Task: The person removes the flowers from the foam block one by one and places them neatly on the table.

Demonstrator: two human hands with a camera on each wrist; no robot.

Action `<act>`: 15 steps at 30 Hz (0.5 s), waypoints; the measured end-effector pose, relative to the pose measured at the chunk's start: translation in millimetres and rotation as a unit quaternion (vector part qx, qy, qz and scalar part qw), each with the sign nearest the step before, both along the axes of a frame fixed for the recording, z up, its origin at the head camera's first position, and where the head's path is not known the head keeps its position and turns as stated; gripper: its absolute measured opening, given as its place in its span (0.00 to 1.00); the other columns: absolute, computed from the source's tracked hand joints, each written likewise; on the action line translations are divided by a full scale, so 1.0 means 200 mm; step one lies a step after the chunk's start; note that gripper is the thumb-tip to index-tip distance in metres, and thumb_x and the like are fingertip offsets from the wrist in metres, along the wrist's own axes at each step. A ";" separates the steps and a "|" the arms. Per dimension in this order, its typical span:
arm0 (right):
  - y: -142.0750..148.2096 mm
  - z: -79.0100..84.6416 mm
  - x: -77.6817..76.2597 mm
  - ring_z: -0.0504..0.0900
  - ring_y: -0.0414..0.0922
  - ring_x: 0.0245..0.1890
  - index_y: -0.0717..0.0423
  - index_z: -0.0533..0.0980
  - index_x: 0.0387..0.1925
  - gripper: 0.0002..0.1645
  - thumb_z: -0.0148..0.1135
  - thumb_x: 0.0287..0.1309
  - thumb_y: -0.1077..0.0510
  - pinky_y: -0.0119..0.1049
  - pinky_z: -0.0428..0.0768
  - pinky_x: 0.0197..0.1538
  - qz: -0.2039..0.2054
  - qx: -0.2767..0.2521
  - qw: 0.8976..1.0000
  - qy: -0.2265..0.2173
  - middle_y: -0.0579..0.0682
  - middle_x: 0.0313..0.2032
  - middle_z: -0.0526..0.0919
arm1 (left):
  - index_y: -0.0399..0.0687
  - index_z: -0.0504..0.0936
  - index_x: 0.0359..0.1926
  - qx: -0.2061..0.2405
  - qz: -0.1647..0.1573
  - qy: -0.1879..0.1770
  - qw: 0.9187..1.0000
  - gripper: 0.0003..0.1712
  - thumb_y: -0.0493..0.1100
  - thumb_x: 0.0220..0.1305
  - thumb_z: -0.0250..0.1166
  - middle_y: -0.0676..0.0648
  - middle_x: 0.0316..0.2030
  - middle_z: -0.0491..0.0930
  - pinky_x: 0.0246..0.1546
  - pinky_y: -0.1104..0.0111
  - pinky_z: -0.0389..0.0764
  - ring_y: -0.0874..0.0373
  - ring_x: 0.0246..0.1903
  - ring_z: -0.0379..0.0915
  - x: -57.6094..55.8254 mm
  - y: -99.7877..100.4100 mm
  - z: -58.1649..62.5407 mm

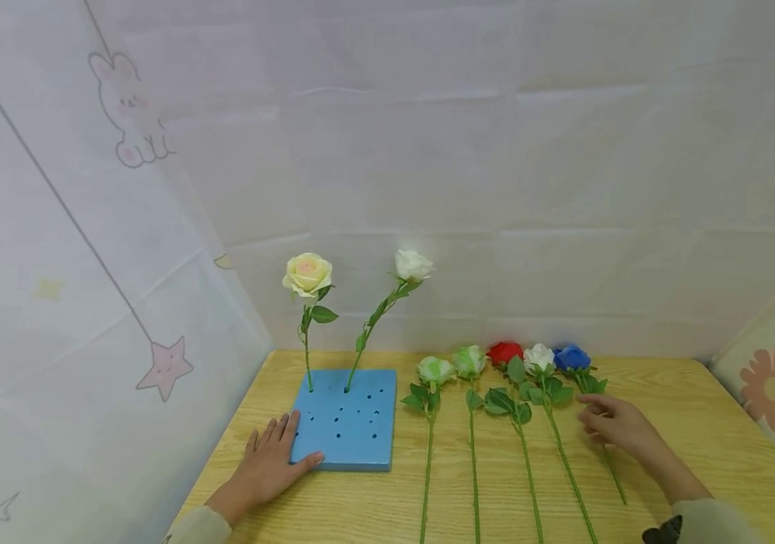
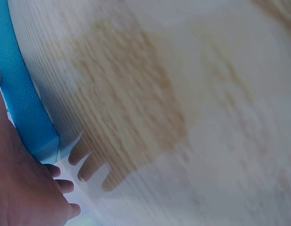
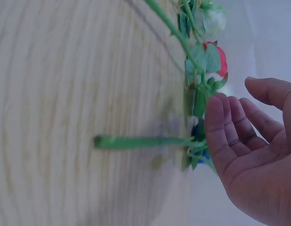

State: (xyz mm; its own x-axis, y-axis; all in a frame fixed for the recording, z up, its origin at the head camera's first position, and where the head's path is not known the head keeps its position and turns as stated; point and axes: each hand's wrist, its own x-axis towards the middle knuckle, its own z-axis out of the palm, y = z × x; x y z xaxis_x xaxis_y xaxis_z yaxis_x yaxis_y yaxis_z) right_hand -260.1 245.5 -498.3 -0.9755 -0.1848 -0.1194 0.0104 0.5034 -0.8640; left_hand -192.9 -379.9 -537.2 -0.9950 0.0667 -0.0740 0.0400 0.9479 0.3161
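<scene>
My left hand rests with spread fingers on the left edge of a blue foam block dotted with small holes. The block's side also shows in the left wrist view. Two artificial roses stand in its back holes: a pale yellow rose, upright, and a white rose leaning right. At the right, my right hand hovers over the stem of a blue rose, fingers loosely bent and holding nothing. In the right wrist view, the blue rose's stem runs past the fingertips, its bloom mostly hidden.
Left of the blue rose lie a white rose, a red rose and two green-white roses, stems toward me. The wooden table meets a pale cloth backdrop behind and at the sides.
</scene>
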 end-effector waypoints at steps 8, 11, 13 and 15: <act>-0.14 0.04 -0.03 0.84 0.58 0.48 0.71 0.63 0.71 0.36 0.60 0.72 0.54 0.48 0.86 0.47 0.010 -0.026 1.000 0.008 0.66 0.51 0.78 | 0.45 0.43 0.82 -0.005 0.001 -0.001 1.000 0.64 0.82 0.62 0.49 0.33 0.78 0.49 0.68 0.29 0.37 0.30 0.76 0.41 0.00 0.00 0.00; -0.19 0.05 -0.04 0.84 0.58 0.46 0.70 0.64 0.71 0.35 0.61 0.72 0.55 0.48 0.86 0.47 0.013 -0.034 0.999 0.015 0.66 0.51 0.78 | 0.45 0.44 0.82 -0.005 0.001 0.001 1.000 0.64 0.82 0.62 0.49 0.33 0.78 0.49 0.68 0.29 0.37 0.30 0.76 0.41 -0.01 0.00 0.00; -0.23 0.05 -0.05 0.84 0.58 0.46 0.69 0.64 0.71 0.35 0.61 0.72 0.55 0.47 0.86 0.47 0.021 -0.039 0.999 0.022 0.65 0.50 0.78 | 0.46 0.43 0.82 -0.004 0.002 -0.001 1.000 0.64 0.82 0.62 0.49 0.34 0.78 0.48 0.68 0.29 0.37 0.30 0.76 0.41 -0.01 0.00 -0.01; -0.26 0.05 -0.06 0.84 0.58 0.47 0.68 0.65 0.71 0.35 0.61 0.72 0.54 0.46 0.86 0.47 0.026 -0.046 0.998 0.026 0.64 0.50 0.78 | 0.46 0.43 0.82 -0.001 0.002 0.000 1.000 0.64 0.83 0.62 0.49 0.34 0.78 0.48 0.68 0.29 0.37 0.30 0.76 0.41 -0.01 0.00 -0.01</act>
State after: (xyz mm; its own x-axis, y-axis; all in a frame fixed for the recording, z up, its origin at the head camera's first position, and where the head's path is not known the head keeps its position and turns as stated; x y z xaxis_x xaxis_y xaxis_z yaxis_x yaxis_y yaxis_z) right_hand -271.3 193.6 -487.7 -0.9685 -0.2440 -0.0500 -0.0595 0.4213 -0.9050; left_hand -194.3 -380.5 -538.9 -0.9952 0.0633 -0.0743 0.0369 0.9487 0.3141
